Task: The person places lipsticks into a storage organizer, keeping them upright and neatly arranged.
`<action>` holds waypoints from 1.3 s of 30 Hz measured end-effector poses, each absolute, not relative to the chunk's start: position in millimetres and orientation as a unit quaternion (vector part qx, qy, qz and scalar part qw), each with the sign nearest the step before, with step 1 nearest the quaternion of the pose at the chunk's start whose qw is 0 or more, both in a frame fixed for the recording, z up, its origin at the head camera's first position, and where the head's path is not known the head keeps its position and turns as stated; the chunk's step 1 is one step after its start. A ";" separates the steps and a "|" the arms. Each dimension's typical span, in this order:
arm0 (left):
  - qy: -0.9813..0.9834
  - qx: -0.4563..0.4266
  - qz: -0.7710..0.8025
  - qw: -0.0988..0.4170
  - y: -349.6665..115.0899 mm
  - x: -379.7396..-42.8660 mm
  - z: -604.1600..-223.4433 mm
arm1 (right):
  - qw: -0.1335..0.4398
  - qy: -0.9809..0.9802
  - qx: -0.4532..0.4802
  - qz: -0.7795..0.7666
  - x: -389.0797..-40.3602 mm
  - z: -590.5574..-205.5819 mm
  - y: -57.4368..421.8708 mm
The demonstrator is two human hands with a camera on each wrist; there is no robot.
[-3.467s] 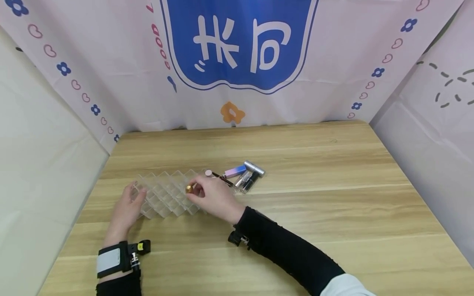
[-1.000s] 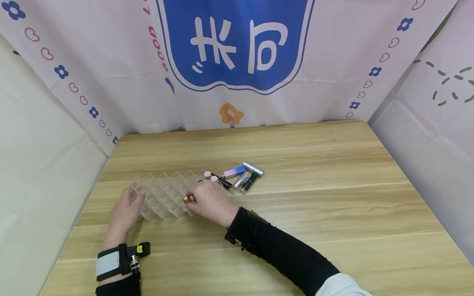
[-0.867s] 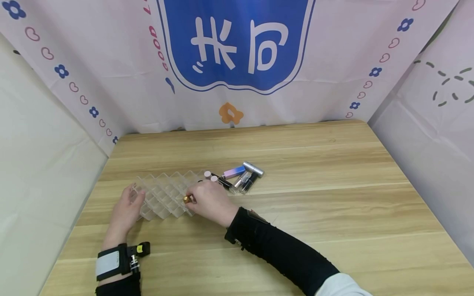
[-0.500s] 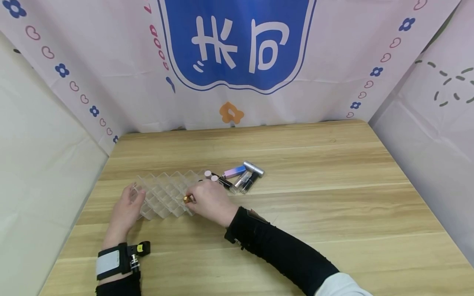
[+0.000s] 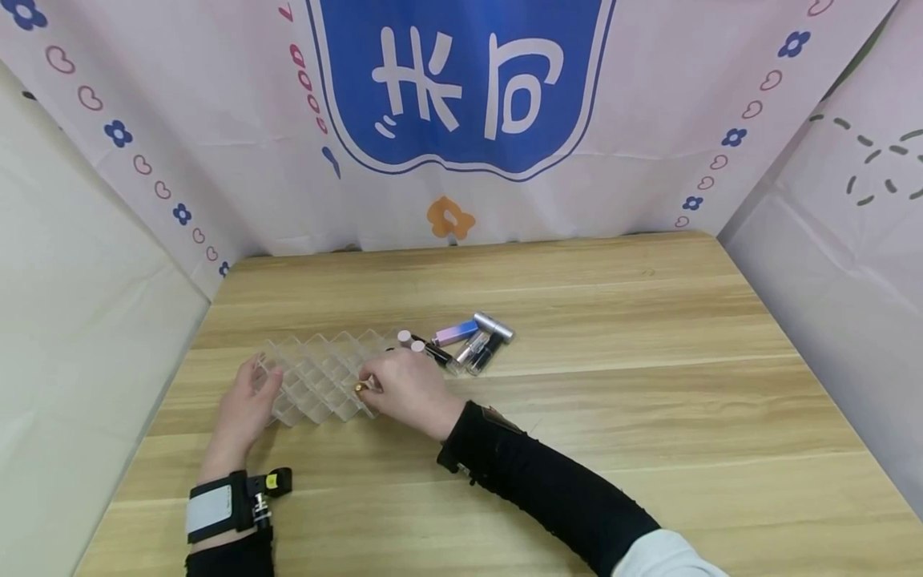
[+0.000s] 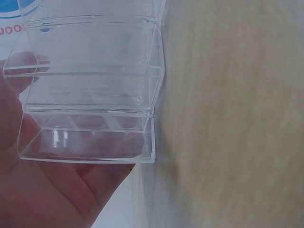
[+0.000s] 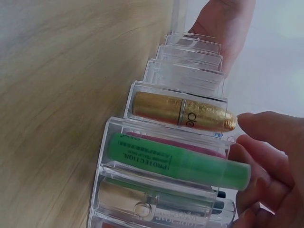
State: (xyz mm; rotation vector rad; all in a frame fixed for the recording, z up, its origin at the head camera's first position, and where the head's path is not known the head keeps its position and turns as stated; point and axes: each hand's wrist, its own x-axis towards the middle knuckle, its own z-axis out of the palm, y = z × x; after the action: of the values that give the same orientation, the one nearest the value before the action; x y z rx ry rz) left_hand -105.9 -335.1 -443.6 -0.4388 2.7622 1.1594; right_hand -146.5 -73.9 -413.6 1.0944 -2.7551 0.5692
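Observation:
A clear acrylic lipstick organizer point(image 5: 317, 381) with diamond-shaped compartments stands on the wooden table. My left hand point(image 5: 241, 405) grips its left end, thumb on the near side; through the clear wall other fingers show in the left wrist view. At the right part of the organizer, my right hand point(image 5: 414, 389) pinches the top of a gold lipstick point(image 7: 161, 110), which sits inside one compartment with its tip sticking out. Beside it in the right wrist view, a green lip balm tube point(image 7: 180, 161) and a gold-and-clear tube point(image 7: 128, 197) fill neighbouring compartments. Part of the organizer is hidden behind my right hand.
Right of the organizer lie a blue-pink tube point(image 5: 456, 332), a silver tube point(image 5: 494, 327), a black-capped tube point(image 5: 485, 354) and a dark slim tube point(image 5: 438, 355). Two pale pink caps point(image 5: 418, 347) show just behind my right hand. A printed cloth point(image 5: 288, 216) hangs behind the table.
Since the earliest frame, my right hand has moved slightly left and toward me, and the gold lipstick has gone down into the compartment. My left hand keeps its grip on the organizer.

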 end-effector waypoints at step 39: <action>0.918 -0.144 0.366 0.056 -338.9 -106.6 -445.2 | 0.049 -0.874 0.357 0.326 -175.7 -414.0 4.9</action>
State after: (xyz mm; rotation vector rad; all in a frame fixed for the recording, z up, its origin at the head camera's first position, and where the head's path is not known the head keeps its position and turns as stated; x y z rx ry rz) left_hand -106.6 -338.9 -445.2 -0.4360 2.7841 1.1094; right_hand -175.7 4.9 -414.0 1.0867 -2.6638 0.9919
